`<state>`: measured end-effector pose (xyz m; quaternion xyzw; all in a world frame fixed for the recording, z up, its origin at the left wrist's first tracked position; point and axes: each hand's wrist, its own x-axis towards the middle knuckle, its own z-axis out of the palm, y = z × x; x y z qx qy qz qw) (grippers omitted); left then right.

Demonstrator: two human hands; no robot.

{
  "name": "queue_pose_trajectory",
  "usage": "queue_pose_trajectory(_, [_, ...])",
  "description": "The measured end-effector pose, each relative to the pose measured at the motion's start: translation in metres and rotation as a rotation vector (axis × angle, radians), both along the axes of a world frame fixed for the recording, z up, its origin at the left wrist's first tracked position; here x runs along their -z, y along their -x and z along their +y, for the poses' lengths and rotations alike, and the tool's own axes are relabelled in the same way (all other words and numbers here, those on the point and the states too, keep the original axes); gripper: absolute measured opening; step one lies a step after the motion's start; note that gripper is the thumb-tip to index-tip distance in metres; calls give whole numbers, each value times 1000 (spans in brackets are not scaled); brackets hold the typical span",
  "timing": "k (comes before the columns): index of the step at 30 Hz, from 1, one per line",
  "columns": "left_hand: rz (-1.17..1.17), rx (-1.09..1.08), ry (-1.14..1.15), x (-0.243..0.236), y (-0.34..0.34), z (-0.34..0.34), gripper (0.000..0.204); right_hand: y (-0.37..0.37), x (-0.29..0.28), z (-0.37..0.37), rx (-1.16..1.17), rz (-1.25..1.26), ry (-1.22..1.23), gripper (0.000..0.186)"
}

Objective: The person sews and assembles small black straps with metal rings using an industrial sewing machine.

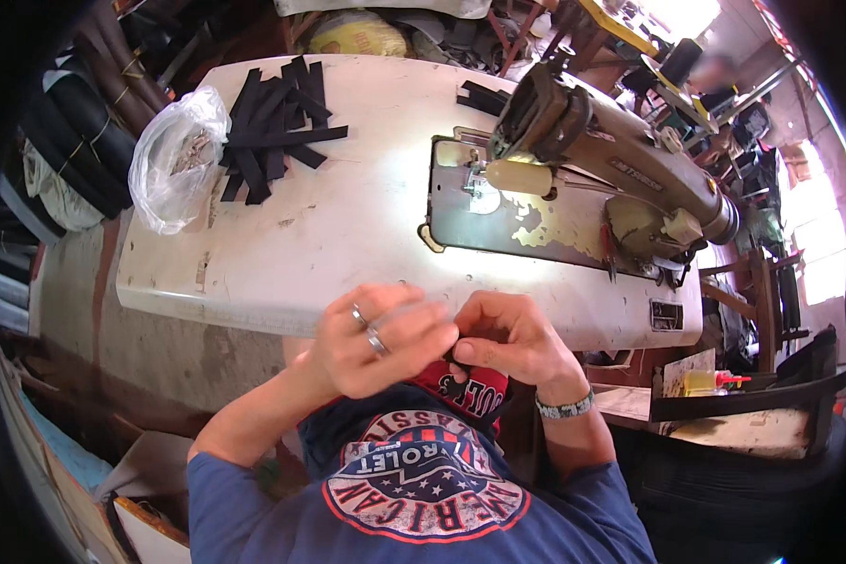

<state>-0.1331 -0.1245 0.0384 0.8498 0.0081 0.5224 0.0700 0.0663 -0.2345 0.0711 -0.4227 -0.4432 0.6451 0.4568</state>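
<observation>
My two hands meet over my lap, just off the front edge of the white sewing table [348, 244]. My right hand [517, 340] is closed, with thumb and forefinger pinching a small dark piece [455, 359] that is mostly hidden by the fingers. My left hand [371, 340], with two rings, is curled against it; its fingertips are smeared by motion and what they grip is hidden. Farther off, black fabric strips [273, 122] lie in a loose pile at the table's back left. Beside them sits a clear plastic bag [155, 179] holding small metal-looking pieces.
An industrial sewing machine [630, 164] stands on the table's right half, its work area lit. A few more black strips [484, 98] lie behind it. Black rolls [80, 132] lean at the left. To the right is a wooden tray [752, 418] with a small yellow bottle [700, 381].
</observation>
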Motion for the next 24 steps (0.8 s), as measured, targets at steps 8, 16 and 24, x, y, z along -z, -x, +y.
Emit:
queue_pose_trajectory(8, [-56, 281, 1429, 16, -23, -37, 25, 27, 27, 10, 532, -206, -234, 14])
queue_pose_trajectory(16, [-23, 191, 1366, 9, -39, -23, 14, 26, 44, 13, 730, -175, -306, 14])
queue_pose_trajectory(24, [466, 129, 783, -53, -23, 26, 16, -16, 34, 17, 400, -272, -257, 35])
